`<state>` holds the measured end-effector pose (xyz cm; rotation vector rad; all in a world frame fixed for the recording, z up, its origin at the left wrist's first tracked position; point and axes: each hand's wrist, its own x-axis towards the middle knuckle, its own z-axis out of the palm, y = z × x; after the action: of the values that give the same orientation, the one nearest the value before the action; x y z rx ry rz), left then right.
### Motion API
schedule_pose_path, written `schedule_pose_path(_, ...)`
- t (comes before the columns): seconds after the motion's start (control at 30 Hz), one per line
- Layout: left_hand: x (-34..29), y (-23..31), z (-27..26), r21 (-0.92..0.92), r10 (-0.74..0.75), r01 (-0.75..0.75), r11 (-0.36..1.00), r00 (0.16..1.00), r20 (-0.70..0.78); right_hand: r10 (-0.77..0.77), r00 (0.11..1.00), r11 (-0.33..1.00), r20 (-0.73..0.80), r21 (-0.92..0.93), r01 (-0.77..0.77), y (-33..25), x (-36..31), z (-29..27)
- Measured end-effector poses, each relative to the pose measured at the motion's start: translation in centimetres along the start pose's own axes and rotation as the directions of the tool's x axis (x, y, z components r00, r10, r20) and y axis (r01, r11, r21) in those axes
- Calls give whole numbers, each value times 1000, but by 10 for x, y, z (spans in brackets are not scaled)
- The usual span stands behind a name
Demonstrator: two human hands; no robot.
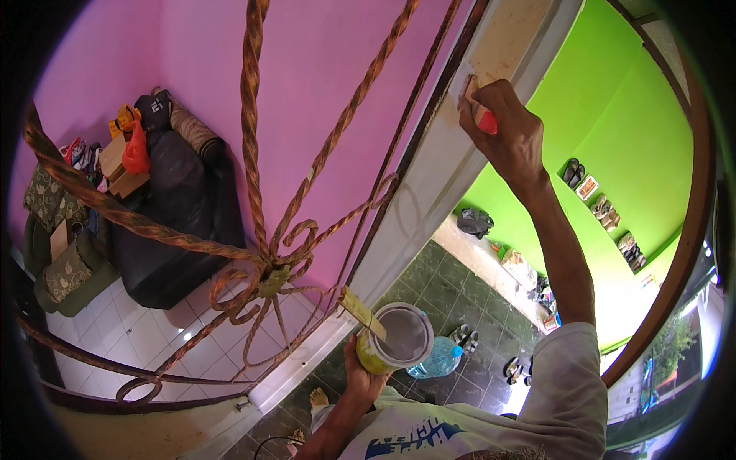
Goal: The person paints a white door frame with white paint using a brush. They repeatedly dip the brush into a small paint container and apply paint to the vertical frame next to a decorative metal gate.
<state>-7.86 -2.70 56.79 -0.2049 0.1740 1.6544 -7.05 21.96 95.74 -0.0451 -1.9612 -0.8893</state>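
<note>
At the upper right my right hand (512,130) is closed around a paintbrush with a red handle (484,120). Its bristle end meets the window frame (454,153), which is whitish here and turns bare tan farther up. Low in the middle, my left hand (363,382) grips a yellow-green paint can (371,358) from below and the side. Pale paint (405,334) shows inside the can. A flat yellowish stick (359,310) lies across its rim. The fingers under the can are partly hidden.
Twisted metal grille bars (270,280) fan out at my left, close to the frame. Beyond them are a black sofa (184,222) and a pink wall. Below stands a blue water jug (435,359) on dark tiles. Shoes sit on a green wall ledge (606,218).
</note>
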Motion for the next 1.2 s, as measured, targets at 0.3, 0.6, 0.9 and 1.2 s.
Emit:
schedule_pose_path(0.3,2,0,-2,0,-10,10,1000,1000,-26,-2,999,1000,54,-12,2,-14,-20,4)
schedule_pose_path(0.6,4,0,-1,-30,-25,25,999,999,-20,-17,994,1000,106,12,16,-27,-35,6)
schedule_pose_path(0.9,1,0,1,-24,-46,46,999,999,15,-8,988,1000,156,25,4,-36,-49,10)
schedule_pose_path(1.2,0,0,3,-24,-48,49,999,998,28,-5,987,995,161,94,-10,-41,-57,14)
